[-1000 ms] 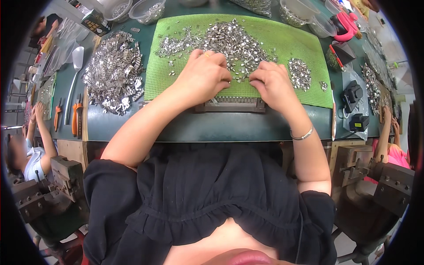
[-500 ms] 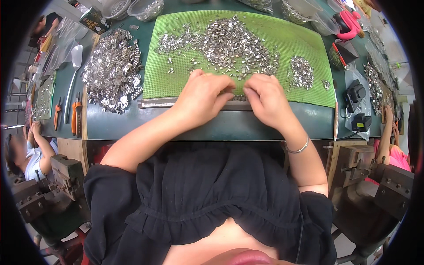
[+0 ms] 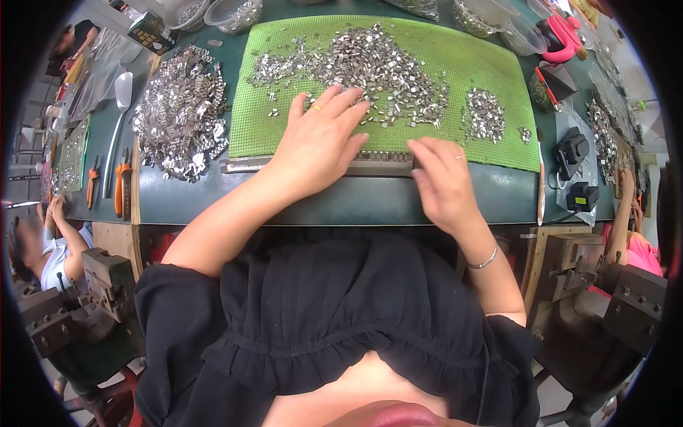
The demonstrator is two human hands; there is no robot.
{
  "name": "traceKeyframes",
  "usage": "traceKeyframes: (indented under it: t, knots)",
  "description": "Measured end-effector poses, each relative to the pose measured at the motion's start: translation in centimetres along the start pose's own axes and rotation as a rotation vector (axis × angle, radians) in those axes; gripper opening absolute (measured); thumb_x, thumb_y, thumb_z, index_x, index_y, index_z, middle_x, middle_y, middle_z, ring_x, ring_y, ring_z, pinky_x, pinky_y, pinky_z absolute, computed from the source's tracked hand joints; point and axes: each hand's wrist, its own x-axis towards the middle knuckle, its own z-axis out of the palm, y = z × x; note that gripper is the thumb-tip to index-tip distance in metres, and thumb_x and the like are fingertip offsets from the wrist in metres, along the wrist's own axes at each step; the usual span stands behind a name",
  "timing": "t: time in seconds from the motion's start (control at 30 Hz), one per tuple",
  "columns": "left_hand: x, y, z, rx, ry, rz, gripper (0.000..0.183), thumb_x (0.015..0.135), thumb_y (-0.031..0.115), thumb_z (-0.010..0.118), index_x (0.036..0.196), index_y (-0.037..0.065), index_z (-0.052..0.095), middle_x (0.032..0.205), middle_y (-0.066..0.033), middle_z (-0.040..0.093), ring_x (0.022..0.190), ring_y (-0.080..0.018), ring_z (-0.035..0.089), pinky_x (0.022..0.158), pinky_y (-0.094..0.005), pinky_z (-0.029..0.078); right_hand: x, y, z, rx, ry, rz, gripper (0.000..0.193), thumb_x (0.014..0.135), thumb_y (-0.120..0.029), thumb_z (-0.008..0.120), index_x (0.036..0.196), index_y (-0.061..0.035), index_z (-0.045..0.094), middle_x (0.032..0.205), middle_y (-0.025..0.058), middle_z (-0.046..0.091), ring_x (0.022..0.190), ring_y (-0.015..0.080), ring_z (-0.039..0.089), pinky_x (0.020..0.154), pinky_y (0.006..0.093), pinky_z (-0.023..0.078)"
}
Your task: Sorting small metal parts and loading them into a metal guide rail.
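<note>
My left hand is open, palm down, with fingers spread over the green ribbed mat. Its fingertips reach the near edge of a heap of small shiny metal pieces. Along the mat's near edge lies a long, narrow metal bar, with a row of small pieces along its upper side. My left wrist and thumb cover part of it. At the bar's right end, my right hand is closed, thumb and fingers around that end.
A larger pile of metal pieces lies left of the mat, near orange-handled pliers and a long-handled scoop. A smaller cluster sits on the mat's right. Clear plastic bowls stand behind. Other people work at both sides.
My left hand has opened from a pinch and moved forward and left toward the heap. My right hand has drawn back slightly to the right, uncovering the row on the bar.
</note>
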Motion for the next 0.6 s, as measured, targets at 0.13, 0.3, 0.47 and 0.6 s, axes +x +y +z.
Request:
traceKeyframes:
  t: [0.13, 0.3, 0.47, 0.6]
  knots:
    - [0.5, 0.9, 0.3, 0.048, -0.168, 0.002, 0.051, 0.097, 0.029, 0.056, 0.139, 0.001, 0.048, 0.149, -0.0168, 0.043, 0.141, -0.0359, 0.038, 0.112, -0.0642, 0.024, -1.0, 1.7, -0.3, 0.151, 0.033, 0.142, 0.017, 0.081, -0.004, 0.069, 0.097, -0.0016, 0.068, 0.094, 0.012, 0.064, 0.09, 0.0303, 0.059, 0.083, 0.0393, 0.044]
    - [-0.4, 2.4, -0.2, 0.074, -0.215, 0.015, 0.051, 0.097, 0.034, 0.056, 0.134, 0.0, 0.052, 0.149, -0.0162, 0.043, 0.14, -0.0347, 0.039, 0.113, -0.0648, 0.02, 0.3, 1.6, -0.3, 0.113, -0.055, 0.2, 0.015, 0.078, -0.012, 0.075, 0.089, -0.0041, 0.069, 0.088, 0.0061, 0.064, 0.086, 0.0265, 0.06, 0.081, 0.0379, 0.043]
    - [-1.6, 2.4, -1.2, -0.002, -0.237, 0.023, 0.045, 0.096, 0.033, 0.058, 0.131, 0.004, 0.056, 0.145, -0.0127, 0.049, 0.139, -0.0342, 0.042, 0.112, -0.0678, 0.017, 1.6, 2.0, -0.9, 0.207, -0.2, 0.332, 0.015, 0.076, -0.016, 0.077, 0.083, -0.0044, 0.07, 0.083, 0.0075, 0.064, 0.084, 0.0275, 0.061, 0.078, 0.04, 0.045]
    - [-1.7, 1.3, -1.5, -0.099, -0.187, -0.016, 0.032, 0.094, 0.026, 0.063, 0.122, 0.009, 0.063, 0.134, -0.0073, 0.059, 0.137, -0.0327, 0.045, 0.11, -0.0715, 0.015, 3.2, 2.1, -1.7, 0.261, -0.387, 0.44, 0.018, 0.076, -0.019, 0.079, 0.082, -0.0043, 0.07, 0.08, 0.0084, 0.065, 0.083, 0.0295, 0.062, 0.075, 0.0419, 0.046]
